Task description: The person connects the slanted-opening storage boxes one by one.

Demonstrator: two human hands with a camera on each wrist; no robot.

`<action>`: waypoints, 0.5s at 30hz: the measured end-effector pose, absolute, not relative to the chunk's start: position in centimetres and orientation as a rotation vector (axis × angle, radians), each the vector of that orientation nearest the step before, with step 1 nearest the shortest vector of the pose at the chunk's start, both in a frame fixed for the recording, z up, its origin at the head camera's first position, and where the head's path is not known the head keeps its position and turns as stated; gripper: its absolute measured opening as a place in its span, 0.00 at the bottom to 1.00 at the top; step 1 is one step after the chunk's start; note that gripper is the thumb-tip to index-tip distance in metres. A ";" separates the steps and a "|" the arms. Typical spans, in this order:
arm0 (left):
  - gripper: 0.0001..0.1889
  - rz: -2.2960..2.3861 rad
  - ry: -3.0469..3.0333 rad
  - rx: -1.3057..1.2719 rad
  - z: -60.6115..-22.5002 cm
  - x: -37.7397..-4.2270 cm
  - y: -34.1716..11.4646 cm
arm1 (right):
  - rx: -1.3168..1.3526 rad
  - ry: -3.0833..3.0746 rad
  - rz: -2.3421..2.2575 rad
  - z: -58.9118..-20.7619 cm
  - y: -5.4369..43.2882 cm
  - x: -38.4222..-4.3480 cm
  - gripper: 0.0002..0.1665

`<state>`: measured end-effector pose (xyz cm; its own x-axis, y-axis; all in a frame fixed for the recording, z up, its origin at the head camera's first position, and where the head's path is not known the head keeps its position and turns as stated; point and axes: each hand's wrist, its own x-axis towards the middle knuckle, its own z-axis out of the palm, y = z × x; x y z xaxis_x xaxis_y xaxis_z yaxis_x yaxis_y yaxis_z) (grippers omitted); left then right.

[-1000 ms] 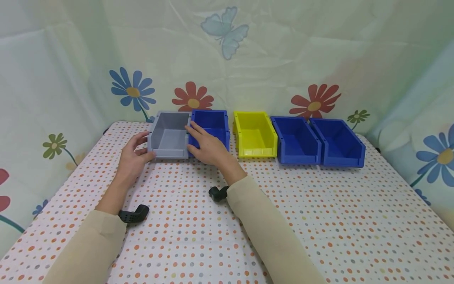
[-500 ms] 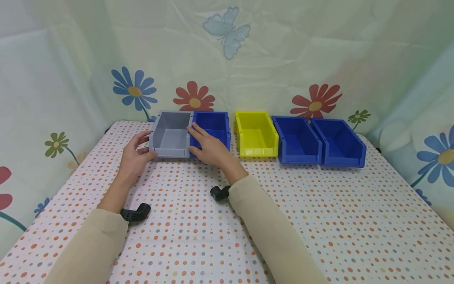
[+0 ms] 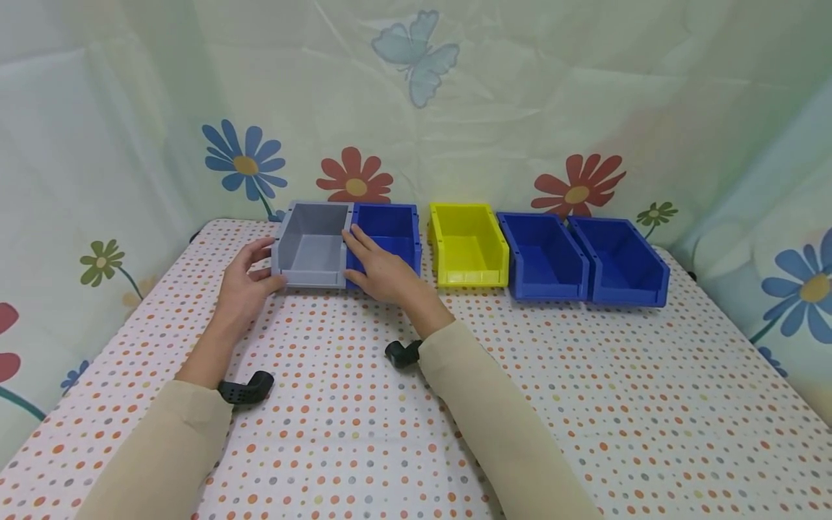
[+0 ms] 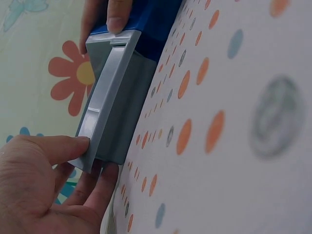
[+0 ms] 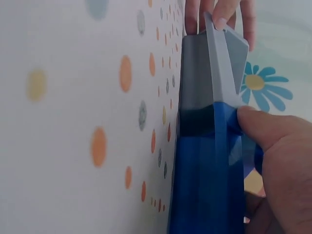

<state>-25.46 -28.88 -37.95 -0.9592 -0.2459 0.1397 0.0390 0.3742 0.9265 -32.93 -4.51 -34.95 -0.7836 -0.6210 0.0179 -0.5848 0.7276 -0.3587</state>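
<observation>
A grey storage bin (image 3: 316, 253) stands at the left of the row, side to side with a blue storage bin (image 3: 390, 217). My left hand (image 3: 245, 283) holds the grey bin's front left corner, thumb on the front lip and bent fingers against the side wall. Where the two bins meet, my right hand (image 3: 386, 274) rests with extended fingers over the shared rims. Its thumb (image 5: 261, 124) touches the front by the seam in the right wrist view. The right hand covers part of the blue bin.
A yellow bin (image 3: 469, 249) stands right of the blue one, with a narrow gap between. Two more blue bins (image 3: 544, 258) follow, slightly angled. All sit on a dotted tablecloth (image 3: 338, 433) before a flowered backdrop (image 3: 494, 108).
</observation>
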 end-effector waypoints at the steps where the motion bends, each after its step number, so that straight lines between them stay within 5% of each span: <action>1: 0.40 -1.612 -2.386 0.183 -37.9 -25.4 -28.9 | -0.993 2.828 -0.535 -34.9 -4.5 -32.9 0.45; 15: 0.39 -1.566 -2.420 0.171 -37.7 -25.3 -28.9 | -1.150 3.128 -0.802 -34.0 -3.0 -31.8 0.35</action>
